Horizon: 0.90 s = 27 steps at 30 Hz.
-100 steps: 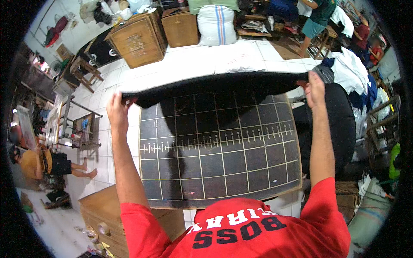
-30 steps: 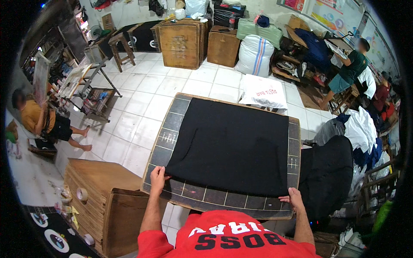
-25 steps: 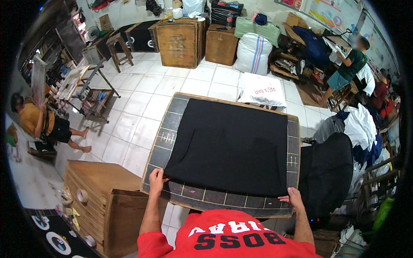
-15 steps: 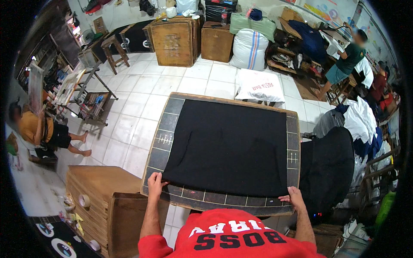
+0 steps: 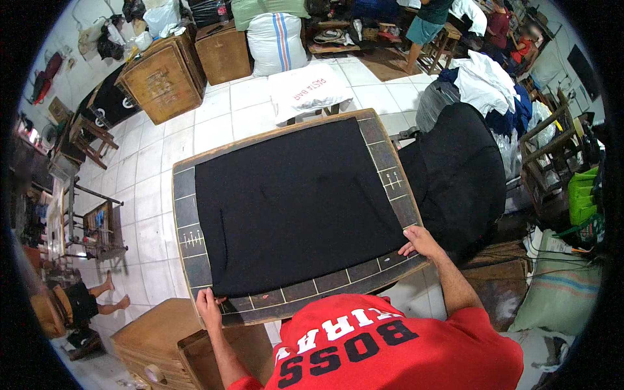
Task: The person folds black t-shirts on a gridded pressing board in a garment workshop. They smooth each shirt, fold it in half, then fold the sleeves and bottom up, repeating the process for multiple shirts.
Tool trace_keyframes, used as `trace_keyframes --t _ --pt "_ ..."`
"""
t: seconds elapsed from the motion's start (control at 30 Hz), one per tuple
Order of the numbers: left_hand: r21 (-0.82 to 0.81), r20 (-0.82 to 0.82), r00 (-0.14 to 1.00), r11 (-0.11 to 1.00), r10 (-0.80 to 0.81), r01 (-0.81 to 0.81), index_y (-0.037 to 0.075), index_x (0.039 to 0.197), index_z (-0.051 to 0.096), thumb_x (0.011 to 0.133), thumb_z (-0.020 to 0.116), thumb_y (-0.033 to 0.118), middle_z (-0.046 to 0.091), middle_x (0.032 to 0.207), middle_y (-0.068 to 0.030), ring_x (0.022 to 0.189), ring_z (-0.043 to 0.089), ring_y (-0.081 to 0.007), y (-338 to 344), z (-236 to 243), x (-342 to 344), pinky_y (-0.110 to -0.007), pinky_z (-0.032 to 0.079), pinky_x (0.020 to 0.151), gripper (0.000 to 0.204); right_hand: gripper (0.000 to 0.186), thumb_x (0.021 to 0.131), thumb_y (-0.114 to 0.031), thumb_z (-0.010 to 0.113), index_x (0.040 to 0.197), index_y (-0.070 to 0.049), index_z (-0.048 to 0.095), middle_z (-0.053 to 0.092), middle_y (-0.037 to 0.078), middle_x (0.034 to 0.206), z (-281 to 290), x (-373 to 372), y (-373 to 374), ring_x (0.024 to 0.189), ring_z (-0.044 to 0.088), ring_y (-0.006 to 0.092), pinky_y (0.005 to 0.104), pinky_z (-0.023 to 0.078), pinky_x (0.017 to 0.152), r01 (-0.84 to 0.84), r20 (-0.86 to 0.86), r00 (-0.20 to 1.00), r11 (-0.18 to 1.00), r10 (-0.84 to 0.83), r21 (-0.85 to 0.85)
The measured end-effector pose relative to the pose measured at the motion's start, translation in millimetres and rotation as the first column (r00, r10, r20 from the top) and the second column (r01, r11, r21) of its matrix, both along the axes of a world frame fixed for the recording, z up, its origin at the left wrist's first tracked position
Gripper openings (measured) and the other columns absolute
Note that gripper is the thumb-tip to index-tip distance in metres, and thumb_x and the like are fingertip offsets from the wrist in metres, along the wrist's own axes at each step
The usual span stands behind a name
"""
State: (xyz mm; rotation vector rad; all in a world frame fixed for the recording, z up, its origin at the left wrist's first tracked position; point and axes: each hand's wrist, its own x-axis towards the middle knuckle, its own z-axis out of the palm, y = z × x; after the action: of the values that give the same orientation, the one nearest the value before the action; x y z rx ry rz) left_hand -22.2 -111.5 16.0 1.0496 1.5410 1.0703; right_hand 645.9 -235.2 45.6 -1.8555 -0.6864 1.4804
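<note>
A black cloth (image 5: 292,201) lies spread over a dark board-topped table (image 5: 385,172) marked with pale grid lines. Low creases run across its surface. At the near left corner of the cloth, my left hand (image 5: 209,308) pinches the edge, its fingertips partly hidden at the hem. My right hand (image 5: 421,242) is at the near right corner, with the thumb on top and the fingers bent at the edge, holding the cloth there. The near hem is stretched between both hands and lies along the board's near grid squares.
A black-covered rounded bundle (image 5: 465,175) adjoins the table's right side. Beyond the far edge stands a stool with a white sack (image 5: 309,91). A wooden box (image 5: 159,331) is at the near left. One person sits at the left; others are at the far right.
My view has turned, so the table appears tilted and farther left. Both hands are still at the cloth's near corners, and the cloth lies much as before.
</note>
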Motion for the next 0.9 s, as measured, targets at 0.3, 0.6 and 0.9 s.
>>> trace_keyframes --t 0.3,0.6,0.9 --pt "-0.005 -0.068 0.997 0.999 -0.047 0.046 0.004 0.087 0.052 0.11 0.051 0.023 0.056 0.075 -0.0018 0.063 0.054 -0.0089 0 11 0 -0.03 0.054 0.061 0.03 0.027 0.111 -0.022 0.047 0.109 0.004 0.051 0.062 0.013 0.092 8 -7 -5 0.075 0.076 0.0329 0.0361 0.062 0.06 0.02 -0.023 1.0 0.999 -0.021 -0.028" --pt "-0.04 -0.167 0.985 0.999 -0.038 0.031 -0.001 0.087 0.054 0.109 0.051 0.019 0.061 0.077 -0.0064 0.066 0.063 -0.0125 0 18 1 -0.031 0.06 0.063 0.03 0.026 0.111 -0.021 0.048 0.107 0.004 0.052 0.062 0.013 0.091 5 -4 -2 0.073 0.076 0.0323 0.0356 0.061 0.059 -0.016 -0.003 1.0 0.998 0.016 -0.059" --pt "-0.02 -0.115 0.993 1.0 -0.021 0.019 0.0 0.087 0.053 0.11 0.05 0.019 0.058 0.076 -0.0049 0.066 0.062 -0.0121 -4 8 -5 -0.031 0.06 0.062 0.03 0.028 0.11 -0.022 0.05 0.113 0.006 0.053 0.064 0.015 0.091 5 -5 -6 0.071 0.076 0.0295 0.0337 0.059 0.055 -0.014 -0.003 1.0 0.994 0.014 -0.111"
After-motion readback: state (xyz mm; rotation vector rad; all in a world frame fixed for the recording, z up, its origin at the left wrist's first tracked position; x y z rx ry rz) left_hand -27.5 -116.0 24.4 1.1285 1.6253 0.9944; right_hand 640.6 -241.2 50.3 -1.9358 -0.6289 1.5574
